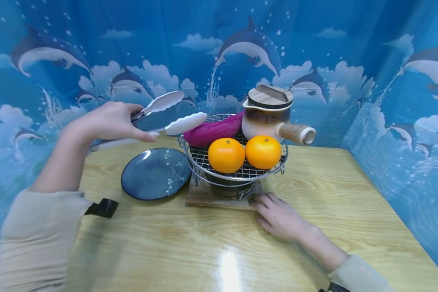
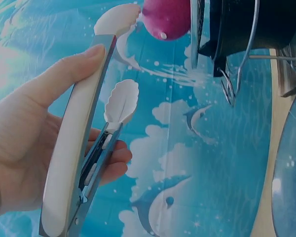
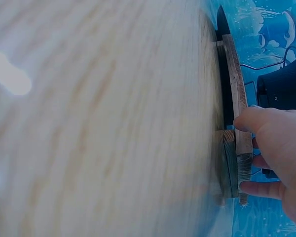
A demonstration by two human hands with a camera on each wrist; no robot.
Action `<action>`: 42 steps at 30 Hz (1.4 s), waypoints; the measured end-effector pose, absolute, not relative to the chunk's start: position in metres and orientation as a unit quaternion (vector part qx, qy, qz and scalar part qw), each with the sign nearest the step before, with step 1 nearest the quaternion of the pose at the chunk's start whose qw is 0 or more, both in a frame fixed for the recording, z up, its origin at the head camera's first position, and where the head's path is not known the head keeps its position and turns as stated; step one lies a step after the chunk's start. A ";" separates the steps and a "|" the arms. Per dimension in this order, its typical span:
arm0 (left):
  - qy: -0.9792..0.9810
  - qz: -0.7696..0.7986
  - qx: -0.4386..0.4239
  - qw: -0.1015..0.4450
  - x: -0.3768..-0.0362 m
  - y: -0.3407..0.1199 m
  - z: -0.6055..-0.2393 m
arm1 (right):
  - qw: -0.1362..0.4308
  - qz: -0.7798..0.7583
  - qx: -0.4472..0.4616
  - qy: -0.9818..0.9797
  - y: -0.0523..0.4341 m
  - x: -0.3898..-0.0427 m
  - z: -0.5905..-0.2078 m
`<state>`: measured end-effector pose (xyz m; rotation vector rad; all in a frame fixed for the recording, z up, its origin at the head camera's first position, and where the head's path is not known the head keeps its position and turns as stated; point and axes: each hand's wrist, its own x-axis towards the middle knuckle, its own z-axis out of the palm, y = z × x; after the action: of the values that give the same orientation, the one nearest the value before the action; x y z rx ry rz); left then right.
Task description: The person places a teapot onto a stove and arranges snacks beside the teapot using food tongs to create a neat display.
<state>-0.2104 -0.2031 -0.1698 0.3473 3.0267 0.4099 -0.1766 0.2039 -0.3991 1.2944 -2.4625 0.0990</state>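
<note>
My left hand point(image 1: 113, 119) holds a pair of tongs point(image 2: 69, 158) with pale handles and white scalloped tips. The thumb lies along one arm of the tongs, the fingers behind the other, and the tips stand apart. In the head view, the lower tip is near the end of a purple eggplant-like vegetable point(image 1: 211, 132) on a round wire grill point(image 1: 237, 176). My right hand point(image 1: 279, 217) grips the front right corner of the wooden board point(image 1: 219, 200) under the grill. In the right wrist view, its fingers rest on the board's edge.
Two oranges point(image 1: 226, 155) sit at the front of the grill. Behind them stands a brown and white clay pot point(image 1: 263, 121) with a wooden lid and a handle pointing right. A dark blue plate point(image 1: 155, 174) lies left of the board. A dolphin-print curtain point(image 1: 190, 48) surrounds the table.
</note>
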 end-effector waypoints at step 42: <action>0.983 0.169 -0.022 0.063 -0.230 -0.292 -0.222 | 0.132 0.026 0.442 -0.887 0.204 -0.173 -0.395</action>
<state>-0.2297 -0.2924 -0.2216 -0.0650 2.9702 0.5117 -0.1732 0.2041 -0.3949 1.2836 -2.5735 0.0757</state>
